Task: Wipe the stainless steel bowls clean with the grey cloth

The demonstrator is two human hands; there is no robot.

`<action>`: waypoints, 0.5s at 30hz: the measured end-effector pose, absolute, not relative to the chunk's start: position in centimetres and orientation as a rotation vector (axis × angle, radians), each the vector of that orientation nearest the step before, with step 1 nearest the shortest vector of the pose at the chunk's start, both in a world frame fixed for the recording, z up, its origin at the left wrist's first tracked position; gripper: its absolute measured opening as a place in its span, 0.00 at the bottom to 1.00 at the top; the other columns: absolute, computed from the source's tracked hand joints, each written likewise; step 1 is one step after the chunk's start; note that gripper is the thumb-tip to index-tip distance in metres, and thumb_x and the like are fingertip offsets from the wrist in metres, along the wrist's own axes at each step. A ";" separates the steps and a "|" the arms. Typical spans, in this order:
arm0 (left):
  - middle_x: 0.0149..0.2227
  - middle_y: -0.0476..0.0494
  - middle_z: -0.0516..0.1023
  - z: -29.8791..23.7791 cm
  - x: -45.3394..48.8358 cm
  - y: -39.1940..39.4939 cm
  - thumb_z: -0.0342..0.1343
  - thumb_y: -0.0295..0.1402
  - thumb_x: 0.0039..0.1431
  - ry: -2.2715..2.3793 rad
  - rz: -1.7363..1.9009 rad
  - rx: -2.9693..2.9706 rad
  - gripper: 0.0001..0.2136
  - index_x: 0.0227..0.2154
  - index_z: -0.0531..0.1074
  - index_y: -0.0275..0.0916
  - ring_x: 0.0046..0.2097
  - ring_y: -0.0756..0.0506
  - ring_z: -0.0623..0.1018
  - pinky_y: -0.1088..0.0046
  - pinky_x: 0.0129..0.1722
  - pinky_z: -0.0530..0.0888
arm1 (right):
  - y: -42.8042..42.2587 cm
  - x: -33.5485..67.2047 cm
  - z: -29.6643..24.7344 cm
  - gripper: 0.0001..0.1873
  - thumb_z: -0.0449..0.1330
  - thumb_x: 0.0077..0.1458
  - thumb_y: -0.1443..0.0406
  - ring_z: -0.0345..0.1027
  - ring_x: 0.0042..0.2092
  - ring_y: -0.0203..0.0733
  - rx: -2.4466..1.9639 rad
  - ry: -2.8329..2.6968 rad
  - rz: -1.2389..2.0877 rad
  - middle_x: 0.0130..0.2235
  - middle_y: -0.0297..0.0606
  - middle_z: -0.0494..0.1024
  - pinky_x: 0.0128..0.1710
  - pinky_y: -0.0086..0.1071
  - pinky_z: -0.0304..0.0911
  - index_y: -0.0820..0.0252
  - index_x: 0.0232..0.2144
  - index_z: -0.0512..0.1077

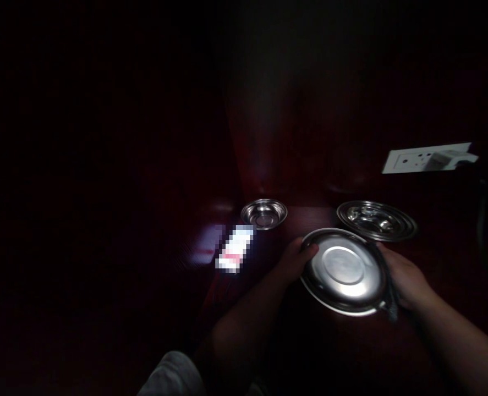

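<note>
The scene is very dark. A round steel plate [345, 272] is tilted up above a dark reddish table [310, 217]. My left hand [295, 258] grips its left rim with the fingers curled over the edge. My right hand [406, 280] is closed at the plate's right side, pressing a dark cloth [390, 305] against the rim. A small steel bowl [264, 213] rests on the table behind my left hand. Another steel plate [376, 220] lies flat behind the held one.
A lit phone screen [235, 248] lies on the table left of the bowl. A white wall socket with a plug [431, 158] is at the right. Everything else is in darkness.
</note>
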State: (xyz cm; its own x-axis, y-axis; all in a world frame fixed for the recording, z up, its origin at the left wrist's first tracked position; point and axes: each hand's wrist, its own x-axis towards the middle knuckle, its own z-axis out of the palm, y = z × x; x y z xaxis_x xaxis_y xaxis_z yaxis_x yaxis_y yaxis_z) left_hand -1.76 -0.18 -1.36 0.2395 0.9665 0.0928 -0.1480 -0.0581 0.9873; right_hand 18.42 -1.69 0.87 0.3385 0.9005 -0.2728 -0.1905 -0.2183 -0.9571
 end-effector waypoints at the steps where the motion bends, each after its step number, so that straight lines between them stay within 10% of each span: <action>1: 0.31 0.47 0.71 -1.3 -1.8 -0.2 0.56 0.46 0.48 0.898 1.140 1.283 0.18 0.33 0.71 0.35 0.32 0.49 0.67 0.73 0.35 0.63 | -1.7 18.5 0.9 0.07 0.57 0.51 0.63 0.71 0.29 0.35 -1.435 -0.701 1.162 0.30 0.36 0.78 0.28 0.24 0.66 0.58 0.28 0.75; 15: 0.35 0.45 0.72 -2.0 -1.7 0.3 0.54 0.52 0.48 0.832 1.294 1.199 0.23 0.37 0.70 0.36 0.37 0.47 0.70 0.72 0.39 0.65 | -1.2 18.8 0.0 0.09 0.59 0.50 0.61 0.68 0.26 0.34 -1.417 -0.611 1.138 0.27 0.35 0.77 0.26 0.23 0.64 0.61 0.31 0.74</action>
